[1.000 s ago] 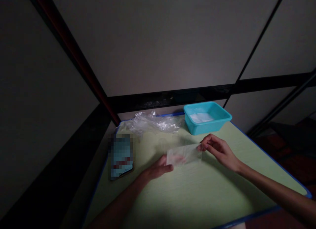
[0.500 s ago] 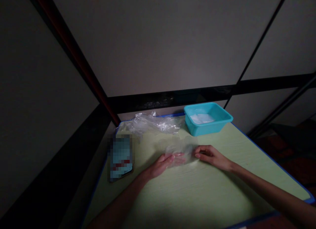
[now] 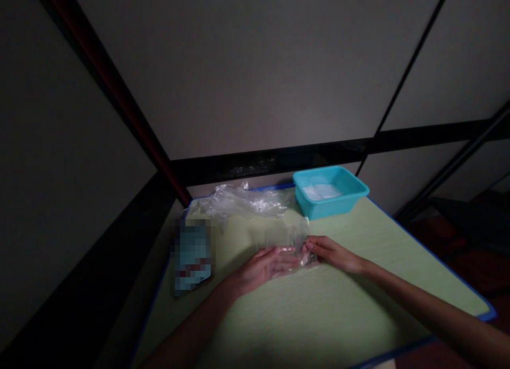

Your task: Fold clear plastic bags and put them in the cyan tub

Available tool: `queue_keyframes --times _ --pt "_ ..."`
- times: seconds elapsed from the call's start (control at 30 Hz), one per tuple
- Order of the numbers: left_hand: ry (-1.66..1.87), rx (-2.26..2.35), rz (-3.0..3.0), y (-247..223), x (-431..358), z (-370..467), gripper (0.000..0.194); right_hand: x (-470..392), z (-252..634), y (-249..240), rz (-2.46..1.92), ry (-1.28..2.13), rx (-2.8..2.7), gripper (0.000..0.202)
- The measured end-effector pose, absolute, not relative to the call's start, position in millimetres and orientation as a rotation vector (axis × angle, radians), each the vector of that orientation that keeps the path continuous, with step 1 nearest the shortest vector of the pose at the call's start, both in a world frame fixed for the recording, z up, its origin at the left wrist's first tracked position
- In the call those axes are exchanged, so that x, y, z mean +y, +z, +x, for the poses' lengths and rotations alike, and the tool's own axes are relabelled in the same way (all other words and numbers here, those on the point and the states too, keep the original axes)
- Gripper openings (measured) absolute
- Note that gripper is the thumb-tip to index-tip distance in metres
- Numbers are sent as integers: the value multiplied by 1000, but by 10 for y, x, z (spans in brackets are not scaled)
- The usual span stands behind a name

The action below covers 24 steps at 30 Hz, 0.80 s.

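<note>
A small clear plastic bag [image 3: 285,235] is held above the table between my hands. My right hand [image 3: 329,251] pinches its right edge between thumb and fingers. My left hand [image 3: 261,267] is at the bag's left side, its fingers stretched out and showing through the clear film. Whether those fingers are inside the bag or behind it I cannot tell. Just beyond the hands stands a turquoise plastic basin [image 3: 332,207] with something white and flat [image 3: 322,191] in it.
Crumpled clear plastic [image 3: 247,202] lies along the back of the pale green, blue-edged table [image 3: 303,316]. A pixelated flat object [image 3: 193,257], like a phone, lies at the left edge. Panelled doors [image 3: 255,71] rise directly behind the table.
My left hand's fingers have straightened and reach further along the bag. My right hand has come closer to the left, gathering the bag's right edge. The view has shifted slightly.
</note>
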<state>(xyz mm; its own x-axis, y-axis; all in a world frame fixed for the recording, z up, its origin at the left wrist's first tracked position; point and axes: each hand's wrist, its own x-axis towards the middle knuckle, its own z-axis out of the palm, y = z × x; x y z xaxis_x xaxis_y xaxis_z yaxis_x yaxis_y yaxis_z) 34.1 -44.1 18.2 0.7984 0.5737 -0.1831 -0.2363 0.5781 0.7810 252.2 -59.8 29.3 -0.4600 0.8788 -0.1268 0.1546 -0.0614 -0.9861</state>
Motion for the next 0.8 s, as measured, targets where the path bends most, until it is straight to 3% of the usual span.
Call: queue_keyframes --times 0.2,0.4,0.8 --pt "446 503 676 195 -399 321 34 -576 2503 248 -1151 1594 -1491 39" --pt "480 535 547 154 -372 320 35 -488 2519 224 -1177 1395 -1516 47" --pt "521 640 614 236 -355 311 22 -440 2458 188 -1353 982 -1781 43"
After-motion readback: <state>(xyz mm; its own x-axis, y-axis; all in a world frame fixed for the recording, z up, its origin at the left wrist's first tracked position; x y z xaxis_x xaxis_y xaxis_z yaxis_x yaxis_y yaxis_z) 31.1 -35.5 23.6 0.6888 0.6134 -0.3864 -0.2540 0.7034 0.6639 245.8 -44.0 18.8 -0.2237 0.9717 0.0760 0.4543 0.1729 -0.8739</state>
